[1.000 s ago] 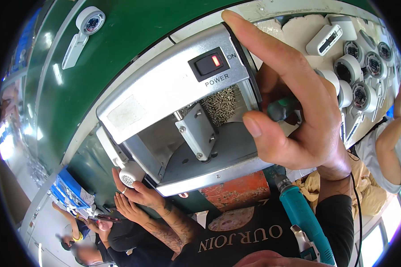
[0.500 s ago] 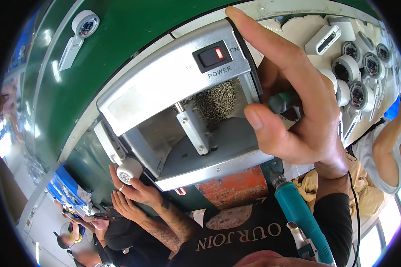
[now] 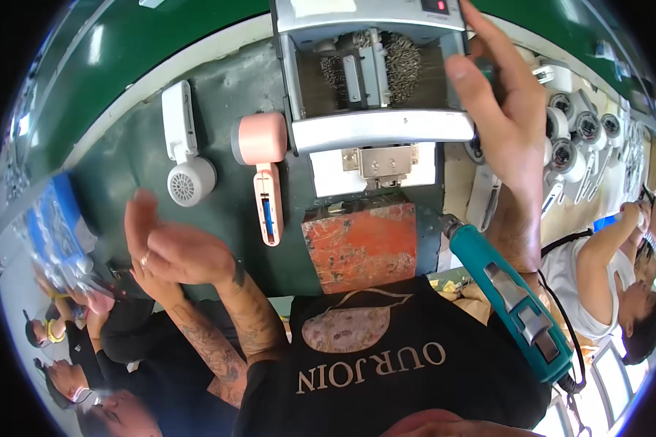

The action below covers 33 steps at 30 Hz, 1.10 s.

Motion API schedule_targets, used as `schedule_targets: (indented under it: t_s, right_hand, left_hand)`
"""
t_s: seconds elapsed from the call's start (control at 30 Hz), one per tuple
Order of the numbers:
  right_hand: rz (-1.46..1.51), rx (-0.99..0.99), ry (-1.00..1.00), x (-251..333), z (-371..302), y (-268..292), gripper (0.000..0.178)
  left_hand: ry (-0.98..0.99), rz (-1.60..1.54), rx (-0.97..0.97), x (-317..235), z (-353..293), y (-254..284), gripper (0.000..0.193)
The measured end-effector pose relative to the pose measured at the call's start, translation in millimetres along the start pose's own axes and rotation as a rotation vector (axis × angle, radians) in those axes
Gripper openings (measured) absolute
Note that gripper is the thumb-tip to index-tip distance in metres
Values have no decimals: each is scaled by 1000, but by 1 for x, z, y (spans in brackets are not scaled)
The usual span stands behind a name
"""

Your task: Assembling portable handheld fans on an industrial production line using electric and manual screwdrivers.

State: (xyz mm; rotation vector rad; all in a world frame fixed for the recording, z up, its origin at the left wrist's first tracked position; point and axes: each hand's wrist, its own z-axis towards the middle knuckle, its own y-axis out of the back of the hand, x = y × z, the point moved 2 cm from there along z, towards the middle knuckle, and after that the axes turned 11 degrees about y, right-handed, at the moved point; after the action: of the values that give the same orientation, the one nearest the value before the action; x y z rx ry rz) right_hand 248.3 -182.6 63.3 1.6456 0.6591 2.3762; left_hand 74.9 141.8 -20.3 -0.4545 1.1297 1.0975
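Observation:
My right hand [image 3: 510,109] grips the right side of a silver screw feeder [image 3: 383,125], thumb at the front and fingers partly hidden behind. A small red light glows on its switch, and loose screws [image 3: 402,69] lie heaped inside around a metal rail. To the left, my left hand [image 3: 189,251] hovers over the green bench, slightly blurred, its index finger raised apart from the others and nothing visible in it. Between the hands lie a pink handheld fan [image 3: 266,138] with its handle open and a white handheld fan [image 3: 191,180].
A metal fixture [image 3: 386,164] stands on a white plate behind an orange-red block [image 3: 361,244]. In front hangs a teal electric screwdriver [image 3: 510,291]. Several white fans [image 3: 587,127] crowd the right side. Another person's tattooed forearm [image 3: 208,339] lies beside my left arm; a co-worker [image 3: 598,277] sits right.
The screw feeder has moved away and up in view, and its tilt has levelled, my right hand still on it. My left hand has moved away from the white fan. The pink fan has come into sight.

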Motion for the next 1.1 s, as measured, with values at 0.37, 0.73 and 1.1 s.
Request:
schedule_targets:
  t_s: [0.37, 0.73, 1.1]
  right_hand:
    - [-70, 78, 93, -9, -16, -4, 60]
    - [-154, 46, 58, -9, -14, -8, 61]
    - [-144, -54, 90, -5, -23, -18, 62]
  left_hand:
    - [432, -441, 813, -119, -31, -145, 61]
    - [310, -491, 909, -89, -22, -145, 78]
    - [472, -962, 507, -73, -49, -154, 137]
